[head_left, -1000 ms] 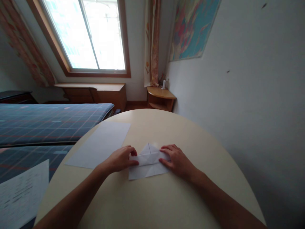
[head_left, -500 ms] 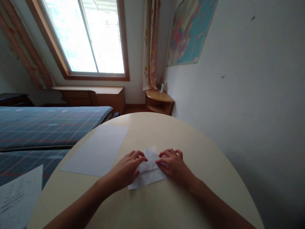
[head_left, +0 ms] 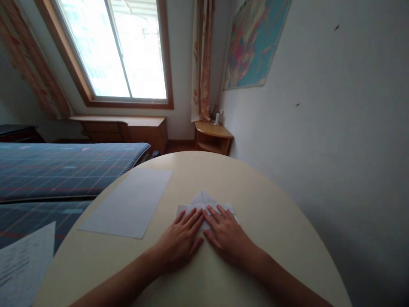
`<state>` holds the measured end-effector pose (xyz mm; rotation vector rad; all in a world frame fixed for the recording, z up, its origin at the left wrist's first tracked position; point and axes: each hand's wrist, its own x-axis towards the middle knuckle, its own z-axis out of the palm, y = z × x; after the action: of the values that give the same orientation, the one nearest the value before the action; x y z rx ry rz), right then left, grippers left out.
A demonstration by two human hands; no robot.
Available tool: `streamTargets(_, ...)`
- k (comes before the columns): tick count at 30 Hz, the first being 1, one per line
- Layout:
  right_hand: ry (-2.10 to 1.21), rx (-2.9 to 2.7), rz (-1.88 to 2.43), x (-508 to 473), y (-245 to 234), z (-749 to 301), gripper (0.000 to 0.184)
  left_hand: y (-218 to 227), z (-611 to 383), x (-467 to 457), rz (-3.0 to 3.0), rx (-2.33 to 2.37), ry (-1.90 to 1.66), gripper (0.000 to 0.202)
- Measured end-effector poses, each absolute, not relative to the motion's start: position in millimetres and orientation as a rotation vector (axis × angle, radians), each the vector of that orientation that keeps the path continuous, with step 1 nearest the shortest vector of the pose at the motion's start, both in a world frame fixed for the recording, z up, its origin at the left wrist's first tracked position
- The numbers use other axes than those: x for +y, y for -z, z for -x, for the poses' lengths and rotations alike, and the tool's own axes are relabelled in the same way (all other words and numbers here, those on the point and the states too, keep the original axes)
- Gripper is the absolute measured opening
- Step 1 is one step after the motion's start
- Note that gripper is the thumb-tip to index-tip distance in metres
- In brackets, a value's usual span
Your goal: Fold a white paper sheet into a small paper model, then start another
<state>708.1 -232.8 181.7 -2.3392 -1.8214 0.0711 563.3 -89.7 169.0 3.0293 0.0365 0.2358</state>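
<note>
A folded white sheet of paper (head_left: 202,199) lies on the round cream table (head_left: 255,183), its pointed top facing away from me and a crease running down from the tip. My left hand (head_left: 180,236) rests flat on its left part, fingers stretched forward. On the right part lies my right hand (head_left: 228,234), also flat with fingers extended. The fingertips of both hands come close together near the paper's middle. Much of the paper's lower part is hidden beneath the hands.
A blank white sheet (head_left: 131,204) lies left on the table. At the lower left is a sheet with writing (head_left: 27,264). Beyond the table's left edge stands a bed with a blue checked mattress (head_left: 70,166). A white wall (head_left: 335,149) runs along the right.
Both hands have gone from curled fingers at the paper's sides to lying flat on it, closer together. The paper now sits straighter, its lower flap turned up.
</note>
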Motion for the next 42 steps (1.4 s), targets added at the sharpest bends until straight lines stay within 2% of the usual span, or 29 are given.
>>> streamTargets(7, -0.184, -1.847, 2.446, -231.1, -183.8, -705.9, 0.072, -169.9, -571.2, -104.2, -3.114, 0.436, -0.143, 0.069)
streamTargets(16, -0.211, -1.816, 2.455, -230.2, -187.8, -704.1, 0.074, -173.8, -563.2, -106.2, -3.159, 0.709, -0.100, 0.074)
streamTargets(20, -0.210, -1.793, 2.457, -229.6, -185.1, -703.7, 0.073, -181.6, -561.0, -105.4, -3.144, 0.800, -0.143, 0.069)
streamTargets(24, -0.180, -1.774, 2.456, -229.6, -185.3, -703.7, 0.068, -180.8, -565.9, -110.0, -3.109, 0.526, -0.319, 0.054)
streamTargets(30, -0.110, -1.790, 2.421, -230.5, -183.7, -706.7, 0.059, -174.5, -568.5, -104.1, -3.022, 0.354, -0.370, 0.050)
streamTargets(36, -0.107, -1.813, 2.386, -232.3, -184.1, -707.9, 0.058, -194.6, -565.8, -74.1, -3.058, 0.134, -0.314, 0.038)
streamTargets(42, -0.163, -1.838, 2.361, -234.0, -189.5, -711.2, 0.061, -203.4, -564.1, -48.9, -3.027, -0.052, -0.252, 0.038)
